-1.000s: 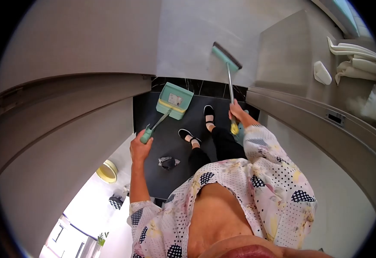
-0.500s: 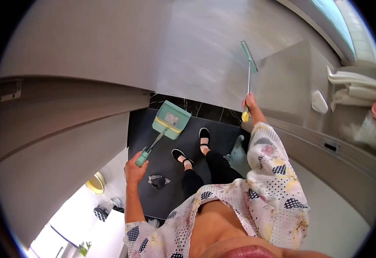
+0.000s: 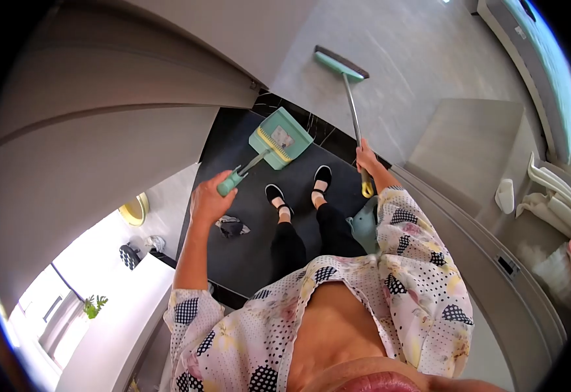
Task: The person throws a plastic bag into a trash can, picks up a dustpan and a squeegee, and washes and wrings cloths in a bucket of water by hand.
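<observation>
My left hand (image 3: 211, 197) is closed around the green handle of a long-handled dustpan (image 3: 296, 132). Its green pan, with a yellow comb strip and a pale label inside, is over the dark mat just short of the marbled black threshold. In my right hand (image 3: 366, 157) is the metal pole of a broom (image 3: 353, 108), gripped above its yellow end. The broom's green head with dark bristles lies out on the grey floor beyond the threshold, angled across the pole. Both my feet, in black shoes (image 3: 323, 176), stand on the mat between the two tools.
A crumpled dark cloth (image 3: 232, 227) lies on the mat by my left foot. Close to my right leg is a grey-green object (image 3: 364, 228). A sliding door (image 3: 488, 255) flanks me at right, with a grey box-like cabinet (image 3: 465, 134) beyond it. A yellow basin (image 3: 135, 209) sits at left.
The broom head has swung leftward and turned, its bristle side now facing away from me. My view has rotated, shifting the doorway. Both hands keep their holds.
</observation>
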{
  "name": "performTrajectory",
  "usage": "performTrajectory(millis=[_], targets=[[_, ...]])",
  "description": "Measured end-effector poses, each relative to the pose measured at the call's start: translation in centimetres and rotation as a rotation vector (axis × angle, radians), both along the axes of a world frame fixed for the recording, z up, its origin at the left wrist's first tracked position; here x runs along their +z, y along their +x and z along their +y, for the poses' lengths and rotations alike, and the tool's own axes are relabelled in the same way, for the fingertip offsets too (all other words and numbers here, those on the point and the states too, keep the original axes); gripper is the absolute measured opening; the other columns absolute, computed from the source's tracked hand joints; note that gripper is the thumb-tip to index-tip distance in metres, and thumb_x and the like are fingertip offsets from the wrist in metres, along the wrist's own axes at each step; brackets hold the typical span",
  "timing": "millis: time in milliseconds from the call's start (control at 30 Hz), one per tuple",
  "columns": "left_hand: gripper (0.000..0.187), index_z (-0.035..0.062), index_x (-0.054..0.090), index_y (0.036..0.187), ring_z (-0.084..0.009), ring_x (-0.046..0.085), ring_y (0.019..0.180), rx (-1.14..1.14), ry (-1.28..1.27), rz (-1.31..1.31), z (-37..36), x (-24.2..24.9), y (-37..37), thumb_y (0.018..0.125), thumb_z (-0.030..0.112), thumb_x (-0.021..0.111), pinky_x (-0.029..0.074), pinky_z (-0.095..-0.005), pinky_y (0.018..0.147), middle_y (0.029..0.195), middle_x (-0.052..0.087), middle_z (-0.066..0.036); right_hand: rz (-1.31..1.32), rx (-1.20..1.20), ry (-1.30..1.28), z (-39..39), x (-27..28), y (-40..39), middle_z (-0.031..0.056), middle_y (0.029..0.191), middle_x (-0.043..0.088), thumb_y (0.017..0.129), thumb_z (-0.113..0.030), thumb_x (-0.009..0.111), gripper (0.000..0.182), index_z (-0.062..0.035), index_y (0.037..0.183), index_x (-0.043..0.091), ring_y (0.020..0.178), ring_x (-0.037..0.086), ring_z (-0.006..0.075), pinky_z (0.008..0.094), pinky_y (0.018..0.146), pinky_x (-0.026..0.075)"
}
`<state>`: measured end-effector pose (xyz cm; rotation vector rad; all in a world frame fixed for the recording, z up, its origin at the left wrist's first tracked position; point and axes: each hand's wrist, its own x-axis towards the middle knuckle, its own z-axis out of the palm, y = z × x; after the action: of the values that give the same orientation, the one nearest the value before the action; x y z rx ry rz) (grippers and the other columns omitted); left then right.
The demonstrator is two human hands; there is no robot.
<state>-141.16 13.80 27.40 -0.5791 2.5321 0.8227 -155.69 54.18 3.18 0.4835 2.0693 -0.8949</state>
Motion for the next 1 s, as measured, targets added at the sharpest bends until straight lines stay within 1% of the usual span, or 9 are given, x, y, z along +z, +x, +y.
performTrajectory(millis=[100,233,433,567,633,700,800,867,1000], targets=[[0.035,0.0191,0.061,0.106,-0.0353,0.060,0.083,0.010,0.013,0.003,-0.1,-0.3,0.5,0.071,0.025,0.065,0.048,-0.0430,0.073,0.085,0.064,-0.014,-0.050,0.260,0.102,3.7,2.1,1.8,0.0148,0.061,0.054,0.093,-0.020,0.039,0.048,-0.0195,0.138,0.023,0.041,0.052,0.0231,0.0362,0.038,0.044],[0.035,0.0197,0.061,0.106,-0.0345,0.060,0.084,0.035,0.052,0.036,0.4,-1.8,1.3,0.072,0.025,0.065,0.048,-0.0431,0.073,0.086,0.065,-0.013,0.031,0.724,0.386,11.3,4.4,1.9,0.0171,0.068,0.058,0.092,-0.017,0.042,0.050,-0.0185,0.139,0.025,0.045,0.055,0.0247,0.0378,0.043,0.045],[0.036,0.0189,0.061,0.107,-0.0340,0.061,0.084,0.011,0.036,0.060,1.7,-2.4,2.4,0.072,0.025,0.065,0.049,-0.0425,0.073,0.087,0.065,-0.013,0.056,0.418,0.154,11.7,14.7,3.7,0.0148,0.062,0.055,0.092,-0.020,0.041,0.040,-0.0151,0.132,0.038,0.042,0.053,0.0227,0.0365,0.042,0.043],[0.037,0.0170,0.061,0.108,-0.0335,0.061,0.084,-0.027,-0.003,0.055,1.4,-1.5,0.5,0.072,0.025,0.066,0.049,-0.0424,0.073,0.089,0.065,-0.013,0.086,0.282,0.014,5.2,7.3,-0.4,0.0067,0.052,0.045,0.093,-0.015,0.036,0.031,-0.0095,0.124,0.039,0.035,0.046,0.0174,0.0340,0.034,0.037],[0.038,0.0194,0.060,0.108,-0.0343,0.060,0.085,-0.023,0.011,0.030,1.8,-1.3,-0.5,0.072,0.027,0.066,0.049,-0.0416,0.073,0.087,0.065,-0.014,0.090,0.246,-0.021,1.2,4.5,-3.1,0.0075,0.048,0.046,0.092,-0.017,0.037,0.026,-0.0084,0.116,0.040,0.036,0.049,0.0212,0.0357,0.034,0.038],[0.038,0.0197,0.060,0.108,-0.0345,0.060,0.084,-0.040,0.034,0.048,2.8,-2.0,-1.2,0.071,0.026,0.066,0.049,-0.0417,0.073,0.086,0.065,-0.014,0.058,0.237,0.092,-0.7,3.2,-4.4,0.0116,0.052,0.050,0.091,-0.019,0.037,0.036,-0.0110,0.126,0.037,0.037,0.051,0.0228,0.0373,0.034,0.040],[0.037,0.0178,0.060,0.108,-0.0338,0.061,0.085,-0.031,0.031,0.034,3.8,-2.9,-1.8,0.072,0.026,0.066,0.049,-0.0416,0.074,0.088,0.065,-0.014,0.017,0.383,0.295,0.1,3.8,-3.9,0.0175,0.060,0.056,0.093,-0.020,0.035,0.045,-0.0156,0.137,0.028,0.046,0.057,0.0286,0.0405,0.044,0.046],[0.038,0.0167,0.060,0.109,-0.0336,0.061,0.086,-0.019,0.022,0.012,3.7,-3.1,-1.8,0.073,0.026,0.066,0.049,-0.0415,0.075,0.089,0.065,-0.014,0.202,0.706,0.374,6.3,-0.3,-1.5,0.0217,0.067,0.058,0.093,-0.020,0.034,0.048,-0.0179,0.140,0.023,0.056,0.059,0.0333,0.0445,0.054,0.048],[0.038,0.0170,0.060,0.109,-0.0341,0.060,0.086,-0.033,0.021,0.000,2.1,-2.6,-1.1,0.073,0.026,0.066,0.049,-0.0418,0.075,0.089,0.065,-0.014,0.089,0.884,0.433,10.4,5.7,1.8,0.0260,0.083,0.061,0.093,-0.020,0.033,0.048,-0.0176,0.140,0.024,0.075,0.059,0.0408,0.0493,0.072,0.046]])
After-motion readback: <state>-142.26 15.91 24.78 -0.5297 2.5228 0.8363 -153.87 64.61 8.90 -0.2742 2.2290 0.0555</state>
